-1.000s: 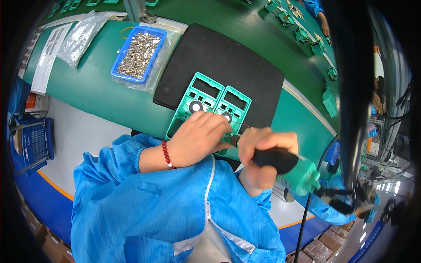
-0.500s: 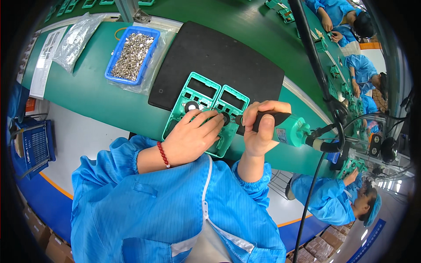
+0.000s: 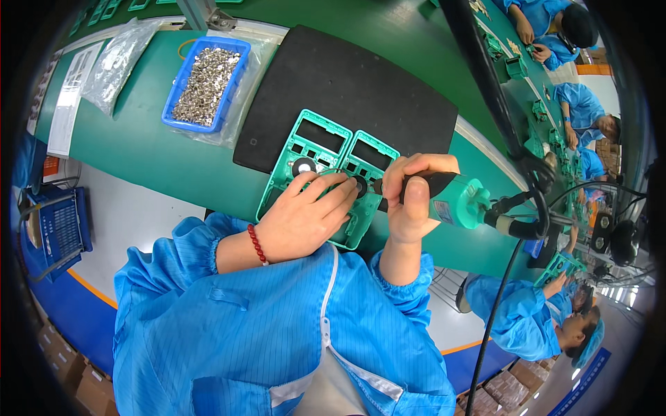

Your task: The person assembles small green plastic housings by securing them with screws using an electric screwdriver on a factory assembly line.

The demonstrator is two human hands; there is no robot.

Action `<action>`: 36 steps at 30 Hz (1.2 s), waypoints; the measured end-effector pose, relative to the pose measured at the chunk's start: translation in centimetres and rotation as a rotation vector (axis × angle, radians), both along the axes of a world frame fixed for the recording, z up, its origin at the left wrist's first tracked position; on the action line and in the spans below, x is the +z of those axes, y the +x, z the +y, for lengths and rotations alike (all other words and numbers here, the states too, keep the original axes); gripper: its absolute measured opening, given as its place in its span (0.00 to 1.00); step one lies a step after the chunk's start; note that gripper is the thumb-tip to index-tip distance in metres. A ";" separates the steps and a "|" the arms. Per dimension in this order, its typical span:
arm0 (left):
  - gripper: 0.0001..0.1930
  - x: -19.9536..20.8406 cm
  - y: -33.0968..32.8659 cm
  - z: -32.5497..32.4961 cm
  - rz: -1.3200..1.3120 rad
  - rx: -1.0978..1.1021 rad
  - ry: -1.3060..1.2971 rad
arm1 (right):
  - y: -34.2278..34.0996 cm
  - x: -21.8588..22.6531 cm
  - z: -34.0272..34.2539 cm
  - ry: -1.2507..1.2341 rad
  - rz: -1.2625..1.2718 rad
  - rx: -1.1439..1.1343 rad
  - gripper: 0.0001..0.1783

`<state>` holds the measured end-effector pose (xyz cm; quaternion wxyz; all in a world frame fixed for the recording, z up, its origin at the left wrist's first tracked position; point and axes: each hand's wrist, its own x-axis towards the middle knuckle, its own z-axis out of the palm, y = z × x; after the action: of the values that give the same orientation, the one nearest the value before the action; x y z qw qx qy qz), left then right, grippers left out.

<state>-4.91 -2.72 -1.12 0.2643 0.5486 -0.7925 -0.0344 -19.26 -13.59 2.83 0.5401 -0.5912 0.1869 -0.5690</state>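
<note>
Left hand point(image 3: 302, 215): palm down over the two green case halves, fingers slightly bent and lying close together; whether they pinch anything is hidden beneath them.
Left case half point(image 3: 283, 179): partly under the left hand, its window end showing beyond the fingers.
Right case half point(image 3: 359, 220): just beside the left one, with the left fingertips reaching onto it; its window end lies left of the right hand.
Left round part point(image 3: 304, 166): black with a pale centre, set in the left case half just beyond the left fingers.
Right round part point(image 3: 359, 186): dark, in the right case half, between the left fingertips and the tool's nose.
Right hand point(image 3: 413, 197): fingers wrapped around the black grip of the power screwdriver.
Power screwdriver point(image 3: 459, 202): tilted, green rear to the right, nose close to the right round part; contact cannot be made out.
Black mat point(image 3: 347, 83): on the green worktop point(image 3: 187, 156), under the window ends of the case halves.
Blue tray point(image 3: 168, 114): left of the mat, filled with small shiny metal pieces point(image 3: 208, 83).
Clear bag point(image 3: 118, 66): farther left, beside a paper sheet point(image 3: 71, 104).
</note>
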 end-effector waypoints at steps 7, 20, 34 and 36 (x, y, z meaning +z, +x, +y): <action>0.24 -0.1 -0.2 0.0 0.046 0.001 0.007 | 0.1 0.4 -0.6 -0.069 0.147 0.043 0.20; 0.26 0.5 -1.2 -0.3 -0.036 0.039 -0.010 | -0.1 2.5 1.2 -0.203 0.042 -0.303 0.25; 0.09 3.0 17.7 -2.5 -0.258 0.567 0.138 | -3.2 5.5 4.2 -0.010 0.090 -0.261 0.35; 0.06 3.2 18.2 -2.9 -0.268 0.544 0.283 | -3.3 5.2 4.1 -0.024 0.109 -0.254 0.35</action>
<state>13.31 -5.62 2.05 0.0785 0.7709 -0.6321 -0.0001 -22.57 -9.47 8.08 0.4457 -0.5994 0.2822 -0.6020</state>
